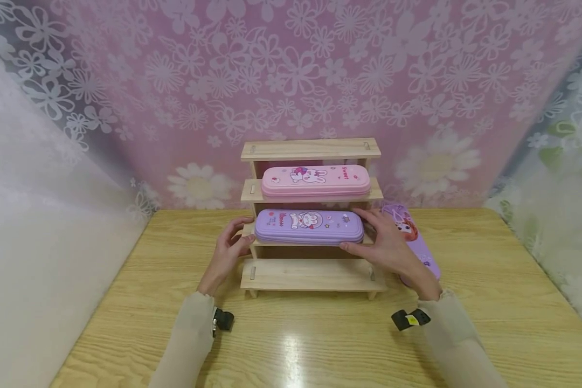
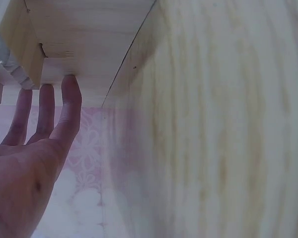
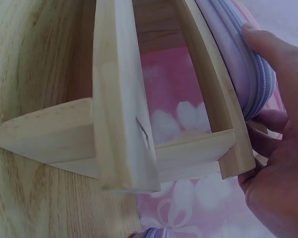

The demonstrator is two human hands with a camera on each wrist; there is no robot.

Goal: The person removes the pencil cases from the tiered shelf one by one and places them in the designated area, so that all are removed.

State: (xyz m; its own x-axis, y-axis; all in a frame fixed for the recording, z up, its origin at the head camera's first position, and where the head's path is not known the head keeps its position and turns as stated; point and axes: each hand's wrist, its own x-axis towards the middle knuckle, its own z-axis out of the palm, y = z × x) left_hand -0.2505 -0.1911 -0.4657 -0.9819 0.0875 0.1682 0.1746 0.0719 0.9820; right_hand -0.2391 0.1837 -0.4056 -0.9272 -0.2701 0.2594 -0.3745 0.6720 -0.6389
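A lilac zip pencil case with a bunny picture lies on the second-lowest step of a wooden tiered shelf. My right hand holds its right end, thumb at the front and fingers behind. In the right wrist view the thumb presses beside the zipper. At the left end of the same step, my left hand touches the wood. Its fingers reach fairly straight against the shelf in the left wrist view, where the thumb is hidden. A pink bunny pencil case rests one step higher.
Right of the shelf, partly behind my right forearm, a purple case with a red-haired figure lies on the wood-grain table. Flower-patterned pink fabric hangs close behind the shelf. The shelf's top step is bare wood.
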